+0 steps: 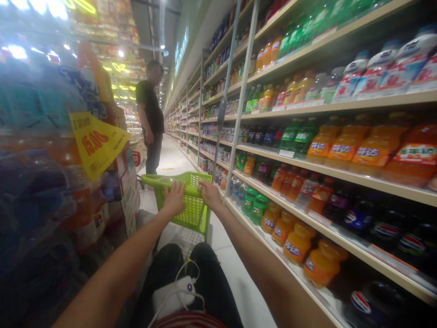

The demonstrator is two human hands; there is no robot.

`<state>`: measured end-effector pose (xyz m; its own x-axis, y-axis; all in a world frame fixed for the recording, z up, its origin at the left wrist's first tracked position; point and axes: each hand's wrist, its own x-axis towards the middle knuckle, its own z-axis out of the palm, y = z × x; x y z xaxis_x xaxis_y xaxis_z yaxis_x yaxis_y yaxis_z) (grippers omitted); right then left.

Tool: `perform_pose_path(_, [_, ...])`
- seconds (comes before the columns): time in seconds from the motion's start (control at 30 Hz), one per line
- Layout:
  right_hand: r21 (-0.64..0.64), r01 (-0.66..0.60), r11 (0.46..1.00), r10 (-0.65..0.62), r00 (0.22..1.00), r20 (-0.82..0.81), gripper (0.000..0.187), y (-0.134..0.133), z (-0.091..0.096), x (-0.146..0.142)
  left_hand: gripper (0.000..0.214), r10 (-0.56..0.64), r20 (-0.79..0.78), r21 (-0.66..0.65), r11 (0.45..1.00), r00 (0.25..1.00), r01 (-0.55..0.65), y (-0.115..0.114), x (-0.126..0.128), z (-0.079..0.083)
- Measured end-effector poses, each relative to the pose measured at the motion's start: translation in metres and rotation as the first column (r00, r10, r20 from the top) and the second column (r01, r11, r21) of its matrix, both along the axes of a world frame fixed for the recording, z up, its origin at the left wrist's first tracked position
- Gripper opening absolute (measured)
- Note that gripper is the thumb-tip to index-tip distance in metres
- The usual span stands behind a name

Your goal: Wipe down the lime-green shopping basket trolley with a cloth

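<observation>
A lime-green shopping basket cart point(191, 207) stands in the aisle straight ahead of me. My left hand point(175, 198) rests on its near rim, fingers curled over the edge. My right hand point(209, 193) grips the same rim a little to the right. Both arms reach forward over my dark trousers and a white power bank point(174, 294) with a cable at my waist.
Shelves of orange, green and dark soda bottles point(300, 243) line the right side. On the left are stacked wrapped drink packs with a yellow price sign point(97, 143). A person in a black shirt point(150, 116) stands further down the aisle. The pale floor point(239, 278) runs ahead.
</observation>
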<state>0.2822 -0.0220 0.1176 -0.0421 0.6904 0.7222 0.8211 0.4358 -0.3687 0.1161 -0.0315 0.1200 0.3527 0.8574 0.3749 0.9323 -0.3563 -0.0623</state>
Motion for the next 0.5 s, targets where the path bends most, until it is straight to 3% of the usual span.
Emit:
perform_pose_path(0.13, [0.068, -0.068, 0.995, 0.06, 0.992, 0.109, 0.045, -0.007, -0.005, -0.024, 0.074, -0.034, -0.008, 0.008, 0.999, 0.999, 0.035, -0.004, 0.007, 0.002])
perform_pose_path(0.23, [0.085, -0.014, 0.996, 0.003, 0.992, 0.126, 0.045, -0.009, -0.009, -0.009, 0.071, -0.002, 0.013, 0.031, 1.0, 1.0, 0.001, -0.002, -0.001, 0.003])
perform_pose_path(0.37, [0.068, 0.096, 0.993, -0.099, 0.995, 0.034, 0.046, -0.008, -0.011, 0.028, 0.072, 0.051, 0.02, 0.022, 0.998, 0.999, -0.051, 0.0, -0.008, 0.004])
perform_pose_path(0.5, [0.05, 0.117, 0.992, -0.116, 0.993, -0.025, 0.048, -0.004, -0.011, 0.019, 0.074, 0.045, 0.014, -0.02, 0.999, 0.999, -0.045, -0.004, 0.003, 0.004])
